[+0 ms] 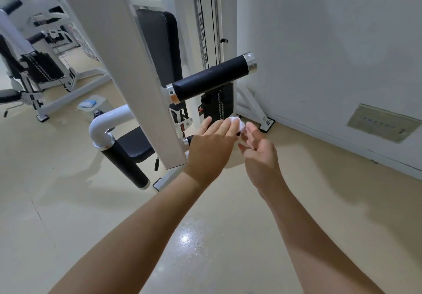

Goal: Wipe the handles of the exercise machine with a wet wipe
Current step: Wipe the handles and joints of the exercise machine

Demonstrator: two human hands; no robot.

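Wipe [237, 121] mostly behind left hand [212, 144]; grip unclear.

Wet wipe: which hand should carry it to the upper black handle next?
Left, probably. The left hand pinches the wet wipe at its fingertips, just below the upper black handle; the right hand is open beside it, holding nothing.
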